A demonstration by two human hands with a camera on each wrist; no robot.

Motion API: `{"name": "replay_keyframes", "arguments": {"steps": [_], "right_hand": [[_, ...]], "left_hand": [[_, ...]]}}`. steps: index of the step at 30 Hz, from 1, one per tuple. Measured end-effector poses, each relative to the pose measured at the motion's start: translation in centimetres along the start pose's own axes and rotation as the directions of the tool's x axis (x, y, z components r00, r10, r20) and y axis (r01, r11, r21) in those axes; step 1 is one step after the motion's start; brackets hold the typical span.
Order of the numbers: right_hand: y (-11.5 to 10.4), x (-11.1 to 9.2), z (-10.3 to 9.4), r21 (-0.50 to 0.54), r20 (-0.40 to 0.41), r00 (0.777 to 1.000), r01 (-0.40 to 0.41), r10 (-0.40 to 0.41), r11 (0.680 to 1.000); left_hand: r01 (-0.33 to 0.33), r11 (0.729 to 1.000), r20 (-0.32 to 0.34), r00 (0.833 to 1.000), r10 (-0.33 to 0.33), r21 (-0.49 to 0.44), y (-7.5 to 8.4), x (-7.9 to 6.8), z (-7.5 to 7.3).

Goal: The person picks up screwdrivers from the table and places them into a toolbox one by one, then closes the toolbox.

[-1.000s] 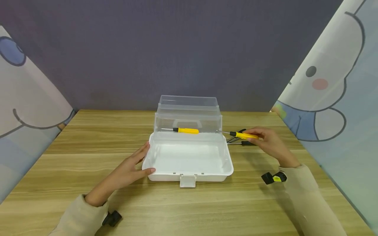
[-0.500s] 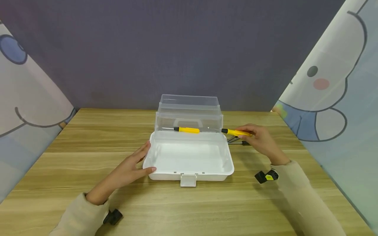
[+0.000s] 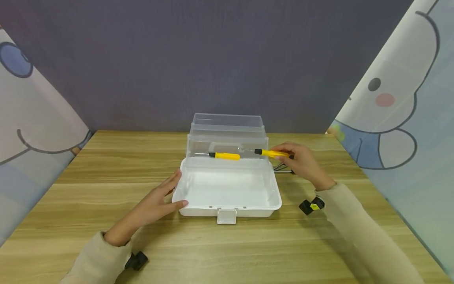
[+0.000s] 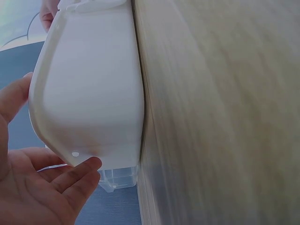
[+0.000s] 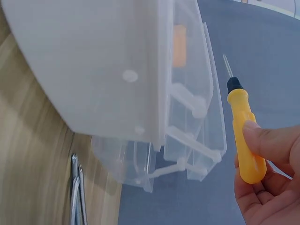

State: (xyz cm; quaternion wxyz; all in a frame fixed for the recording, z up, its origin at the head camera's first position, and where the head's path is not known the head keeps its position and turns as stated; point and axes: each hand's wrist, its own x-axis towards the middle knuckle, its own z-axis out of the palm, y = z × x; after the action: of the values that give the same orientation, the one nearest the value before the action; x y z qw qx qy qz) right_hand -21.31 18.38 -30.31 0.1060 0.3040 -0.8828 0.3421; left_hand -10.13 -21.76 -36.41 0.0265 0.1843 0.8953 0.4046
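Note:
A white toolbox (image 3: 227, 212) stands with its clear folding trays (image 3: 227, 130) raised behind the base. My left hand (image 3: 153, 206) rests on its left end, the thumb over the rim and the fingers along the outer wall; in the left wrist view the fingertips (image 4: 95, 163) touch that wall. A yellow-handled screwdriver (image 5: 243, 131) is pinched between the thumb and fingers of my right hand (image 3: 299, 161), in the air at the trays' right side, its shaft pointing left. Another yellow screwdriver (image 3: 227, 156) lies in the lowest tray.
Several metal-shafted tools (image 3: 281, 169) lie on the wooden table (image 3: 248, 252) right of the toolbox, their handles partly hidden by my right hand. A front latch (image 3: 226, 217) hangs down from the base. Behind the table rises a dark grey panel (image 3: 227, 59).
My right hand has carried the screwdriver left and slightly up, so its tip is now in front of the trays. The left hand has stayed on the toolbox.

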Motion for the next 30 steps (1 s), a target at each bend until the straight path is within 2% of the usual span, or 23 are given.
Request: {"name": "replay_keyframes", "arguments": {"steps": [11, 21, 30], "right_hand": [[-1.3, 2.1, 1.1, 0.017, 0.072, 0.997, -0.035, 0.033, 0.999], [-2.2, 3.9, 1.8, 0.007, 0.112, 0.994, -0.009, 0.008, 1.0], [-1.9, 4.9, 2.6, -0.001, 0.147, 0.989, 0.019, -0.018, 1.0]], "left_hand": [[0.005, 1.0, 0.004, 1.0, -0.005, -0.005, 0.2, 0.0, -0.1], [0.009, 1.0, 0.001, 1.0, -0.009, 0.009, 0.3, 0.2, -0.2], [0.013, 1.0, 0.004, 1.0, -0.013, 0.007, 0.2, 0.1, -0.2]]}}
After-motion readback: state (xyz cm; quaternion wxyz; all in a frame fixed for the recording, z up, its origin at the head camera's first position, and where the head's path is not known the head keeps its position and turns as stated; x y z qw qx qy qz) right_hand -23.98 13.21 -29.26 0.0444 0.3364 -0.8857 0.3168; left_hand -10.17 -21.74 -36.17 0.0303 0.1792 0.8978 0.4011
